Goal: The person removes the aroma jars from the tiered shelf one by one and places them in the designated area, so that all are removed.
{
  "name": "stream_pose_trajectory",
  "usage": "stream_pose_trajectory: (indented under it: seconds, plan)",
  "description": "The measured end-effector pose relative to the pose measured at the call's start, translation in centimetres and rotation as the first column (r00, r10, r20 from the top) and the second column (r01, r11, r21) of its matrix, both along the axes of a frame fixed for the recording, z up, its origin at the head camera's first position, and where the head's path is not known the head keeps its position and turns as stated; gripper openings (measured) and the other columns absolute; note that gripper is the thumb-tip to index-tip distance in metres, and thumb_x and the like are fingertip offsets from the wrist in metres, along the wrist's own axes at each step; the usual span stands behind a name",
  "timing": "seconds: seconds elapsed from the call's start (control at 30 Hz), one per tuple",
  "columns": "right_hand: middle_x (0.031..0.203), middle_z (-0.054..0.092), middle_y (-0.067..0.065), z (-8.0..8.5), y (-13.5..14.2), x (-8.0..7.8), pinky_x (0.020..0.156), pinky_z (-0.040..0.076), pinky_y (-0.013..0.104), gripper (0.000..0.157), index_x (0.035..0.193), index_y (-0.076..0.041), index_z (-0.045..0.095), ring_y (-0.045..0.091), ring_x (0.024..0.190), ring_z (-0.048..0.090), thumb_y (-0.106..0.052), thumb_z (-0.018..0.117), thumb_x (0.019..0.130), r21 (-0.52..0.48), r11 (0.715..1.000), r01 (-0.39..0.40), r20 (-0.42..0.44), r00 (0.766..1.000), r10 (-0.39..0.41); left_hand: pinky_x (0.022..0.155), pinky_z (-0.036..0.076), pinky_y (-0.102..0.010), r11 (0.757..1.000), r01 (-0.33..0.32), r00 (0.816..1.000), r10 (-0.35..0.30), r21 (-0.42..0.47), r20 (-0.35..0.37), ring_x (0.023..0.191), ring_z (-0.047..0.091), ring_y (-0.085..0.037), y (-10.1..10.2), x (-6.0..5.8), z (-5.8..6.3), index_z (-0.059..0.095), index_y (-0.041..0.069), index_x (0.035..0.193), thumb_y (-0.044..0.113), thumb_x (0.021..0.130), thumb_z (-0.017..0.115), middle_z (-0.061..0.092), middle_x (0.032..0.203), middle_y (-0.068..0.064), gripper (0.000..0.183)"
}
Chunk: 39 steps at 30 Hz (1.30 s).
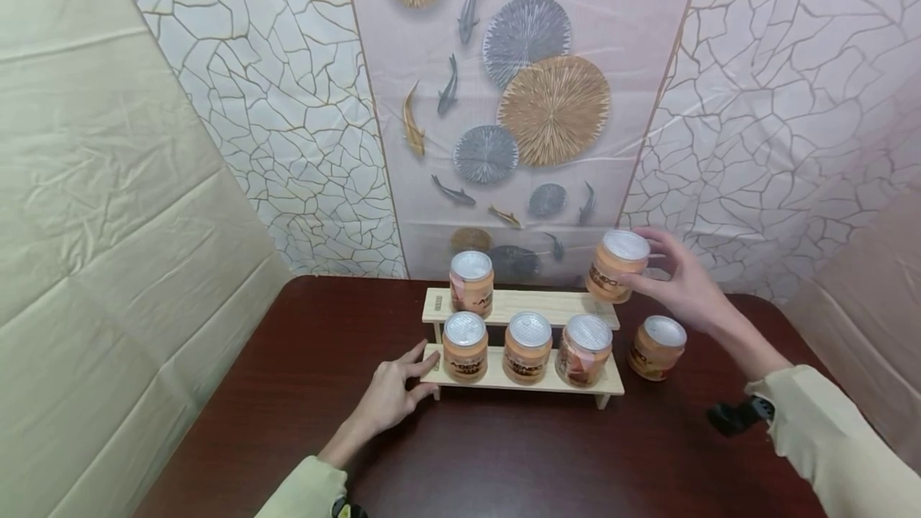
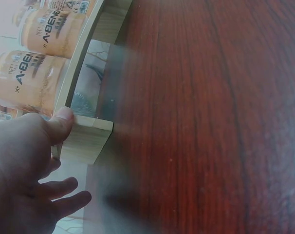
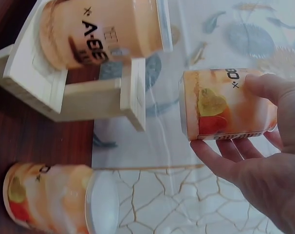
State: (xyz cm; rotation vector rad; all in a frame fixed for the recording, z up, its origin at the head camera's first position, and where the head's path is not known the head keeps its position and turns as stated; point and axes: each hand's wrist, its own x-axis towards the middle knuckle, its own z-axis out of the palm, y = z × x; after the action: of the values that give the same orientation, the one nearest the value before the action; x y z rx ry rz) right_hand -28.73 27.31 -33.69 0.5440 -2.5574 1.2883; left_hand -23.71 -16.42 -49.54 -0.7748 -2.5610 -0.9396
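Note:
My right hand point(image 1: 679, 282) grips an orange can point(image 1: 616, 266) with a silvery lid, thumb on one side and fingers on the other. It is held upright over the right end of the upper shelf of a two-tier wooden rack point(image 1: 547, 306). In the right wrist view, the held can point(image 3: 220, 105) shows a fruit picture and dark lettering. At the lower shelf's left end, my left hand point(image 1: 388, 390) pinches the board, the thumb point(image 2: 62, 122) on its edge and the other fingers spread.
One can point(image 1: 472, 286) stands on the upper shelf's left part. Along the lower shelf stand a left can point(image 1: 465, 350), a middle can point(image 1: 528, 350) and a right can point(image 1: 584, 354). Another can point(image 1: 656, 350) sits on the dark red table point(image 1: 518, 454), right of the rack. Patterned cloth point(image 1: 309, 102) hangs behind.

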Motion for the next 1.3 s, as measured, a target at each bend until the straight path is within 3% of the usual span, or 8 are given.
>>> stream_pose_trajectory:
  seconds: [0.27,0.43,0.53,0.67,0.93,1.13,1.3]
  plan:
    - [0.138,0.048,0.025,-0.2,2.3,1.0,0.083,0.043,0.022,0.076,0.152,-0.007,0.037,0.049,0.121,0.051,-0.021,0.078,0.09,0.018,0.997,0.073,-0.015,0.997,-0.073,0.082,0.055,-0.045,1.0,-0.006,1.0,0.006,0.0,0.015,0.099,0.067,-0.028,0.1,0.0,0.0,0.067,0.001,0.128,0.01,0.083,0.082,0.051,0.139,-0.03,0.049]
    - [0.137,0.048,0.029,-0.8,4.1,1.3,0.078,0.042,0.013,0.077,0.151,-0.002,0.035,0.047,0.119,0.052,-0.018,0.078,0.089,0.025,0.995,0.097,-0.032,0.995,-0.096,0.082,0.055,-0.046,1.0,-0.008,1.0,0.008,0.006,0.019,0.104,0.066,-0.032,0.0,0.0,0.0,0.067,0.0,0.128,0.01,0.083,0.082,0.051,0.139,-0.03,0.049]
    - [0.136,0.05,0.026,-1.0,5.1,1.5,0.077,0.042,0.011,0.075,0.151,-0.005,0.037,0.023,0.113,0.058,-0.017,0.078,0.089,0.031,0.993,0.114,-0.038,0.993,-0.113,0.082,0.055,-0.046,1.0,-0.008,1.0,0.008,0.009,0.018,0.105,0.065,-0.032,0.0,0.0,-0.1,0.068,0.0,0.128,0.009,0.082,0.083,0.051,0.139,-0.03,0.049]
    - [0.133,0.052,0.015,-1.3,6.3,1.7,0.078,0.042,0.01,0.074,0.151,-0.006,0.038,-0.006,0.103,0.05,-0.014,0.078,0.089,0.012,0.992,0.126,-0.044,0.991,-0.125,0.083,0.055,-0.046,1.0,-0.007,1.0,0.007,0.006,0.016,0.107,0.064,-0.034,0.0,0.0,0.0,0.067,0.0,0.128,0.01,0.082,0.082,0.051,0.139,-0.03,0.049]
    - [0.119,0.05,-0.017,-2.2,8.6,2.3,0.074,0.044,0.01,0.071,0.148,-0.008,0.041,-0.012,0.097,0.052,-0.006,0.077,0.087,-0.024,0.989,0.149,-0.083,0.985,-0.15,0.084,0.055,-0.045,1.0,-0.006,0.999,0.005,0.015,0.052,0.105,0.065,-0.03,0.0,-0.1,0.0,0.067,0.003,0.129,0.013,0.084,0.081,0.049,0.141,-0.029,0.048]
    - [0.115,0.05,-0.021,-3.0,9.8,2.8,0.075,0.043,0.008,0.071,0.148,-0.004,0.041,-0.014,0.096,0.051,0.0,0.076,0.087,-0.029,0.987,0.158,-0.118,0.98,-0.161,0.082,0.056,-0.044,1.0,-0.005,1.0,0.005,0.008,0.031,0.097,0.068,-0.026,-0.1,-0.1,0.1,0.067,0.002,0.129,0.013,0.084,0.082,0.05,0.141,-0.03,0.048]
    - [0.116,0.048,-0.016,-4.1,10.6,3.2,0.075,0.043,0.006,0.072,0.148,0.003,0.037,-0.016,0.095,0.049,0.002,0.075,0.087,-0.03,0.982,0.185,-0.136,0.973,-0.187,0.08,0.056,-0.043,1.0,-0.005,1.0,0.005,-0.005,0.031,0.096,0.067,-0.024,-0.1,-0.1,-0.1,0.067,0.002,0.13,0.012,0.084,0.082,0.05,0.14,-0.03,0.049]
